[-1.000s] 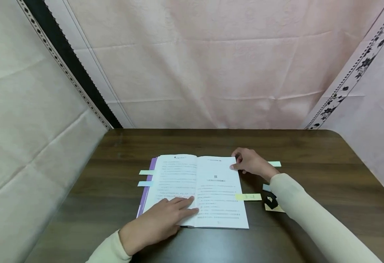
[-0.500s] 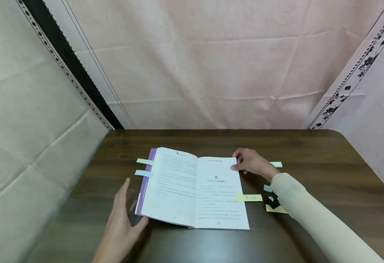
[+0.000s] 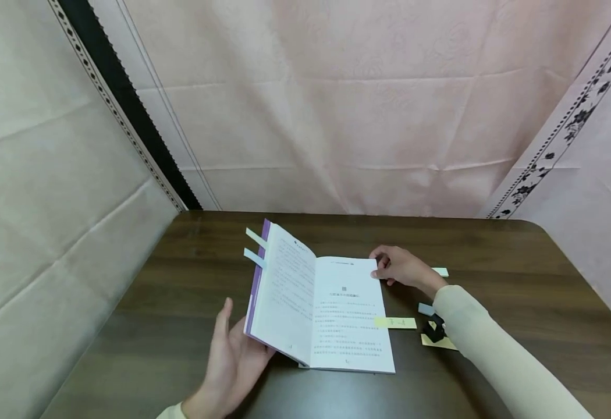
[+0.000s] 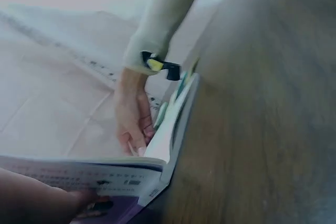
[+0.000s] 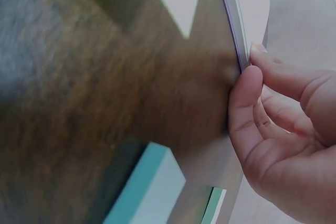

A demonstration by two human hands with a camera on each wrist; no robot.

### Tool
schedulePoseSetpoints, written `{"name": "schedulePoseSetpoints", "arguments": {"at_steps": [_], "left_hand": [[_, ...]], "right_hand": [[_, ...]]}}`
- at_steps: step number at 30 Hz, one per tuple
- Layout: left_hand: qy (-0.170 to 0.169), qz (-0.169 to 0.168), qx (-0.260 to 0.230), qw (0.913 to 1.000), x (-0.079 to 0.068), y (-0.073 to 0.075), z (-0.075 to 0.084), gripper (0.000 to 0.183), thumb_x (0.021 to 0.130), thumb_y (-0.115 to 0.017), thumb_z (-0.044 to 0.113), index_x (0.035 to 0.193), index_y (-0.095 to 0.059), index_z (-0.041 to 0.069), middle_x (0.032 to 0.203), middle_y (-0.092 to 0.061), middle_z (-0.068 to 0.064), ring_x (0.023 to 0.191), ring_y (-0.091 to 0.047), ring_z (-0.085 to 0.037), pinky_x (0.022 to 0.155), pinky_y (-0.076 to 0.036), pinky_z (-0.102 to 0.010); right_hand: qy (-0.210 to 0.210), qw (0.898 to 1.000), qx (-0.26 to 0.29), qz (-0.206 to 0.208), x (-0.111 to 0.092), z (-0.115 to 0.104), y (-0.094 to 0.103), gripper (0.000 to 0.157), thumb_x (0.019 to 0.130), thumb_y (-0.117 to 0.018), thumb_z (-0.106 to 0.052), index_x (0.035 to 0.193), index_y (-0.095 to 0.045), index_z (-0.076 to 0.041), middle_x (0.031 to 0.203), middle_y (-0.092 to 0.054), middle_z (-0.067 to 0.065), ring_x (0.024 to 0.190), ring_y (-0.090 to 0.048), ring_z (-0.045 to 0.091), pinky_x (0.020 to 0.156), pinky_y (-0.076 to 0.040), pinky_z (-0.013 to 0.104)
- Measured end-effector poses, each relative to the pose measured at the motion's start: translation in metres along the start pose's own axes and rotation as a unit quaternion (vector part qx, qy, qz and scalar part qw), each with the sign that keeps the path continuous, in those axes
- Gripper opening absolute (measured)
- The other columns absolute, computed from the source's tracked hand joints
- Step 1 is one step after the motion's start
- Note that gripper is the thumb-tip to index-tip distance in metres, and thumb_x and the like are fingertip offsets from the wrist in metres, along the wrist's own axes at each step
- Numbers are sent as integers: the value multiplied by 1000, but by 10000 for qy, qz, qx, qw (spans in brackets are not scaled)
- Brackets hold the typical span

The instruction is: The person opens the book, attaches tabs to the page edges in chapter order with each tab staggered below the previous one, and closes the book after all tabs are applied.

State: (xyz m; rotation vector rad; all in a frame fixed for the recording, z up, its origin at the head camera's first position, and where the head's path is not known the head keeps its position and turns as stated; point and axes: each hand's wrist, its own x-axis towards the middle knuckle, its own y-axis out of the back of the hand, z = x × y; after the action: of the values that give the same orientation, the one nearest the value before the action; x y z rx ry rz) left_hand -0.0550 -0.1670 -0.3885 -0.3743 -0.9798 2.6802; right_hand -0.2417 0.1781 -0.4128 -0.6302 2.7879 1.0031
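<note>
An open book (image 3: 350, 314) lies on the table, its right half flat and its left half tilted up. My left hand (image 3: 234, 361) is behind the raised left half, thumb pointing up and apart from the page; its fingers are partly hidden by the book. In the left wrist view, that hand touches the printed outer cover (image 4: 123, 182). At the upper right corner, my right hand (image 3: 402, 266) pinches the book's edge between thumb and forefinger, plainly seen in the right wrist view. Pale tabs (image 3: 254, 257) stick out on the left side; a yellow sticky note (image 3: 397, 323) sticks out on the right.
Beside the right forearm lie a pale green sticky pad (image 3: 440, 272), a blue one (image 3: 426, 309) and a yellow one (image 3: 439, 343). A black device (image 4: 163, 66) is on the right sleeve. Cloth curtains (image 3: 347, 116) hang beyond the dark wooden table (image 3: 180, 326).
My left hand has left the left page, swung outward, and moved in behind the cover. The book's left half has risen and tilted toward the right. My right hand keeps its grip.
</note>
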Motion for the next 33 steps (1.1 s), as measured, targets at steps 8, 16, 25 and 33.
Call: {"name": "schedulePoseSetpoints", "arguments": {"at_steps": [8,16,25,33], "left_hand": [[-165,-244,549,9981,19,-17,-4,98,95,-7,87,172,-9,26,178,-9,-8,163,-4,-31,128,3,-58],[-165,-690,3740,9247,65,-27,0,72,112,-39,52,171,-11,22,177,-10,-12,162,-7,-35,128,-7,-60],[-346,-1358,6951,7051,86,-33,-10,95,100,-71,46,171,-11,26,178,3,-4,162,-6,-30,125,-23,-58],[-129,-1639,8083,5653,98,-32,-27,94,101,-66,56,170,-18,13,177,-2,-15,163,-4,-31,129,-20,-48]], "right_hand": [[53,9983,429,-386,5,3,6,41,102,-68,-5,140,-54,5,96,-57,11,83,-57,22,72,-56,33],[-146,9721,2000,-1216,-1,18,28,46,117,-35,-19,154,-42,7,124,-55,18,107,-56,25,91,-58,33],[-116,9522,2602,-1595,-7,28,34,91,108,-12,-66,158,-31,8,149,-44,28,128,-54,29,114,-45,47],[-128,9579,2334,-1669,-9,25,36,99,105,-7,-73,164,-23,5,155,-40,26,142,-42,39,122,-26,62]]}}
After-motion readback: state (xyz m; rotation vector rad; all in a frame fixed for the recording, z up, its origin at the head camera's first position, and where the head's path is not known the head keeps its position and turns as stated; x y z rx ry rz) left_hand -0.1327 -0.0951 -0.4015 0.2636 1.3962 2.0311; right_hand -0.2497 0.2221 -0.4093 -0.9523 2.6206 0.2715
